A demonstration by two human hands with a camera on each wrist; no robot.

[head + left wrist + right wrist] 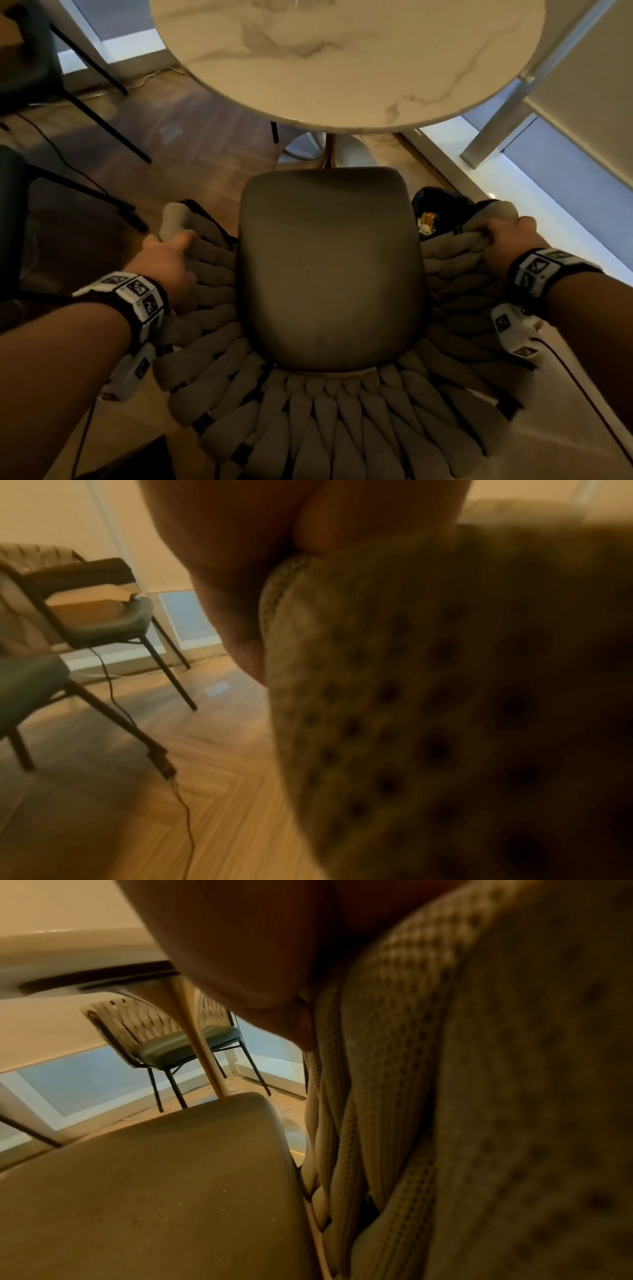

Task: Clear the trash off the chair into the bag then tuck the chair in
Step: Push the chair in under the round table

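Both hands clasp the woven arms of the chair [329, 267]: the left hand [168, 263] curls over the left arm's top edge, thumb along it, and the right hand [507, 243] wraps the right arm's rim. Its bare seat faces the round marble table [346, 58], not yet under it. Beside the right arm, the dark bag [442, 209] shows colourful trash [426, 222] inside
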